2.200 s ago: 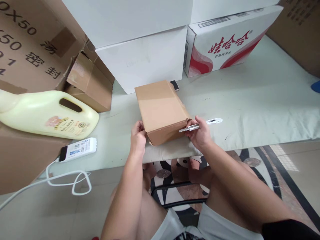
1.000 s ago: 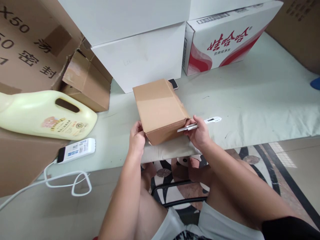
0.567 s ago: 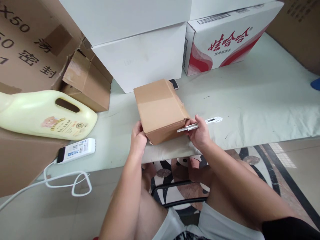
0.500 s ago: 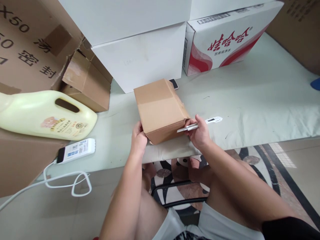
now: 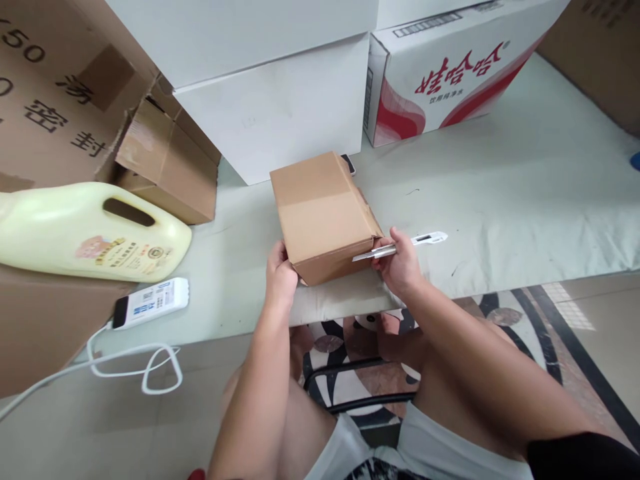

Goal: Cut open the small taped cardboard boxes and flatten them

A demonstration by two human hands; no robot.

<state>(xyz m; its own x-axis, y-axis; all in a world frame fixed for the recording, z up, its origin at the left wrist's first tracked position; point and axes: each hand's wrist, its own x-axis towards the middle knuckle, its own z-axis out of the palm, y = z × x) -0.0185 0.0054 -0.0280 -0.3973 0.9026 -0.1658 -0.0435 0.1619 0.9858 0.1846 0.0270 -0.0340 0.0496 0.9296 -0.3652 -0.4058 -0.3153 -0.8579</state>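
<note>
- A camera worn on the person's head looks forward and down across a cloth-covered table (image 5: 500, 193), in a single wide view.
- The vantage is near: pale shorts (image 5: 435, 437) fill part of the bottom edge, directly below the lens.
- The left hand (image 5: 281, 277) and right hand (image 5: 400, 265) frame a cardboard box (image 5: 325, 210) close to center.
- Farther off, white boxes (image 5: 275, 113) run past the top edge, while a pale yellow bottle (image 5: 75, 223) is cropped at left.
</note>
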